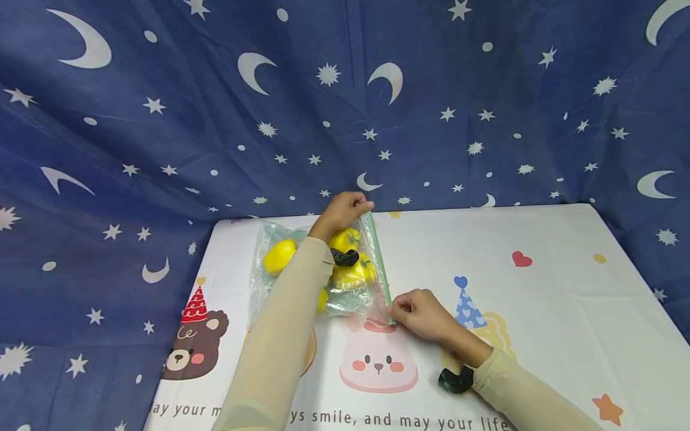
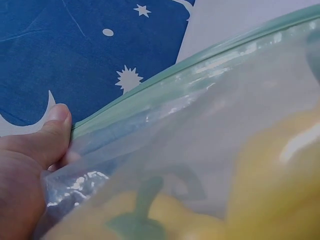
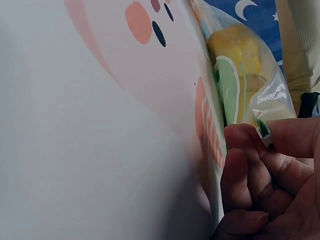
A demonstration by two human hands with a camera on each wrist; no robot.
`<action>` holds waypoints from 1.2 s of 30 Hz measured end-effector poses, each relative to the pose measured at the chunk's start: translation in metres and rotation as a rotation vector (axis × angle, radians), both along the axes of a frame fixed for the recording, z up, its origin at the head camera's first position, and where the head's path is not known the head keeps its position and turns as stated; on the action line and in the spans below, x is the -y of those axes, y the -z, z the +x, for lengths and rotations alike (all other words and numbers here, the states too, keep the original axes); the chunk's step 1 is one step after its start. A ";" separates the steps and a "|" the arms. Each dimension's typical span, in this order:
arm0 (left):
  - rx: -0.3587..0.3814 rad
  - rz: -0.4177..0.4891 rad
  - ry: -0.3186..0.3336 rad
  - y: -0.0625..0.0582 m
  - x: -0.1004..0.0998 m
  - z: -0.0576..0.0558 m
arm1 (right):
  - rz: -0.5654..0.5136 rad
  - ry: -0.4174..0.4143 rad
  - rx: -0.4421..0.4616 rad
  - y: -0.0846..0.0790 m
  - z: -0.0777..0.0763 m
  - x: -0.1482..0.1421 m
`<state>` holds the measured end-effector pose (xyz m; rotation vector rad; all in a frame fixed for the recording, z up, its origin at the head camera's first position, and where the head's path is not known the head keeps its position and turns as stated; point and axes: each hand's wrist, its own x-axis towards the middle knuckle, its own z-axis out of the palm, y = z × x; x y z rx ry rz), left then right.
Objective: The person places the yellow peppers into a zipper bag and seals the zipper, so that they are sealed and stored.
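Note:
A clear zip bag (image 1: 350, 301) lies on the table with several yellow bell peppers (image 1: 280, 257) inside, some showing green stems (image 2: 142, 212). Its green zip strip (image 1: 380, 257) runs along the right side. At the far end of that strip, my left hand (image 1: 345, 211) pinches the bag's corner between thumb and fingers. My right hand (image 1: 423, 312) grips the near end, where a small white and green zip piece (image 3: 265, 133) shows between thumb and forefinger. The left sleeve crosses over the bag and hides part of the peppers.
A white tablecloth (image 1: 571, 335) printed with cartoon animals and lettering covers the table. Behind it hangs a dark blue curtain (image 1: 431, 137) with moons and stars. Black wrist devices (image 1: 456, 380) sit at both wrists.

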<state>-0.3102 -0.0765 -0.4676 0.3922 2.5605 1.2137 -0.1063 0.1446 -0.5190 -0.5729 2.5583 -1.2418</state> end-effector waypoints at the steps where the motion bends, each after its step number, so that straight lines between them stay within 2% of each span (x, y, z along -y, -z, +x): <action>1: 0.000 0.002 -0.002 0.000 0.000 0.000 | 0.001 -0.004 -0.002 0.000 0.001 0.000; 11: -0.016 0.019 -0.012 0.001 0.002 0.003 | 0.004 -0.043 0.061 -0.001 0.004 0.001; 18: -0.006 0.013 -0.030 0.003 0.001 0.004 | 0.042 -0.099 0.086 -0.005 -0.007 -0.002; 20: -0.014 0.005 -0.032 0.002 0.000 0.005 | 0.035 -0.073 0.111 -0.007 -0.014 -0.001; 27: -0.024 -0.027 0.009 -0.002 -0.005 0.008 | -0.117 0.121 0.220 -0.013 -0.040 0.010; 32: -0.013 -0.081 0.058 -0.005 -0.007 0.010 | -0.145 0.218 0.175 -0.014 -0.054 0.019; 36: -0.011 -0.149 0.125 -0.009 -0.004 0.015 | -0.144 0.255 0.118 -0.012 -0.060 0.023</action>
